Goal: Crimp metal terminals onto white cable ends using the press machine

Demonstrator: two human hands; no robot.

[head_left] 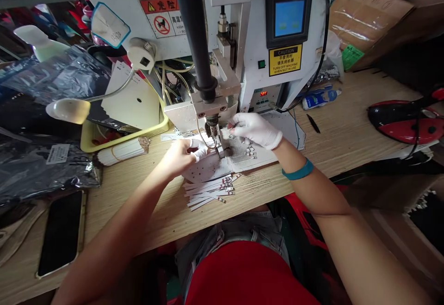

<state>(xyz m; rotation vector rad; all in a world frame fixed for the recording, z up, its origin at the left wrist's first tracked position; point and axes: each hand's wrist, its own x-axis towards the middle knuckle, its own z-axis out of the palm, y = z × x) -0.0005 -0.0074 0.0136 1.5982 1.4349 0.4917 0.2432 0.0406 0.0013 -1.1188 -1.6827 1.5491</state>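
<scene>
My left hand (189, 153), with white coverings on some fingers, is closed in a pinch at the left of the soldering machine's metal tip (213, 131). What it pinches is too small to tell. On the tip's other side, my right hand (258, 130) wears a white glove with bare fingertips. Its fingers are pressed together around something I cannot make out. Several small metal-looking pieces (250, 152) lie on the plate (208, 171) below it. Near the table's front edge is a loose pile of thin white strips (208, 193) with small parts at their right ends.
A banded bundle of white strips (123, 151) lies beside a yellow basket (90, 144). A phone (61, 233) rests at the left. A small lamp (69, 109) juts in. Rightward are a black pen-like object (313, 123), a blue-white tube (321, 97) and a red-black iron (405, 122).
</scene>
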